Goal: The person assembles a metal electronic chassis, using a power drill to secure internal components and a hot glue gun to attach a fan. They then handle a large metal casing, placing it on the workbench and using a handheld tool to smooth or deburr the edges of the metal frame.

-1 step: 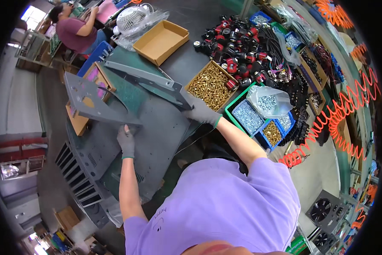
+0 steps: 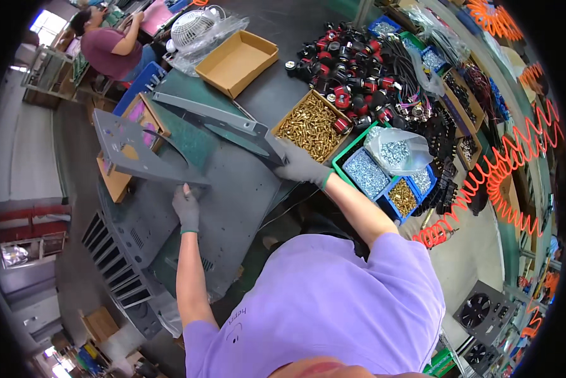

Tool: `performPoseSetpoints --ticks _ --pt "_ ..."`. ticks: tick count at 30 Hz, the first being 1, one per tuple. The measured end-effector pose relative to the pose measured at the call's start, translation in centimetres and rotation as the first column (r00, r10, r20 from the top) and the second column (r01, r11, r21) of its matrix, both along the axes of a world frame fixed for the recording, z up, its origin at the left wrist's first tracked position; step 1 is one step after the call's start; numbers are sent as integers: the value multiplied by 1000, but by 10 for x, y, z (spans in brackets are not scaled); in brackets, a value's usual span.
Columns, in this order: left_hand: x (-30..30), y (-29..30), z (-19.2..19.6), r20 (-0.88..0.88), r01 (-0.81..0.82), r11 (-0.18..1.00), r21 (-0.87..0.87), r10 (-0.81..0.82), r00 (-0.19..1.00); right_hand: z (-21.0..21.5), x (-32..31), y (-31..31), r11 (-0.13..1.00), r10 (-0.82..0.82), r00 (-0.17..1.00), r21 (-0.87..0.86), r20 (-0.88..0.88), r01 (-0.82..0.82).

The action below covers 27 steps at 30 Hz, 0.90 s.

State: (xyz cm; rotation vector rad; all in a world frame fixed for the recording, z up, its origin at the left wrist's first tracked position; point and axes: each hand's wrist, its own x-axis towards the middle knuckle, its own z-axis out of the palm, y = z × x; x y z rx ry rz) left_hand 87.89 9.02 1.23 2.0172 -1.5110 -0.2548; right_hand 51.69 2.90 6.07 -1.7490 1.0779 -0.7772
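My left hand [image 2: 187, 211], in a grey glove, is closed on the near corner of a bent grey sheet-metal panel [image 2: 116, 135] with cut-outs, its thumb on the edge. At the right, my gloved right hand [image 2: 302, 165] grips the near end of a long grey metal panel [image 2: 201, 112] with a folded edge. Both pieces stand tilted above a flat dark grey sheet [image 2: 232, 183] on the bench; whether they are joined, I cannot tell. My right fingers are partly hidden behind the metal.
Beside my right hand sit a carton of brass screws [image 2: 311, 126] and blue and green bins [image 2: 366, 171] of small metal parts. Beyond lie red-black parts [image 2: 352, 82] and an open cardboard box [image 2: 239, 63]. A slotted panel [image 2: 116, 268] lies left; orange coiled hoses [image 2: 503, 170] hang right. Another person [image 2: 109, 47] sits far left.
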Motion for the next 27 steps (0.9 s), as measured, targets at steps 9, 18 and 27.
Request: performPoseSetpoints --ticks 9,18,27 --pt "-14 -41 -33 -364 -233 933 -276 123 923 -23 -132 -121 852 -405 545 -85 -734 517" --pt "-199 58 23 -828 290 950 117 -68 556 -11 -153 -122 814 -421 550 -33 -721 580" --pt "-309 14 -16 -714 434 870 233 456 -531 36 -145 -64 992 -93 906 39 -412 120"
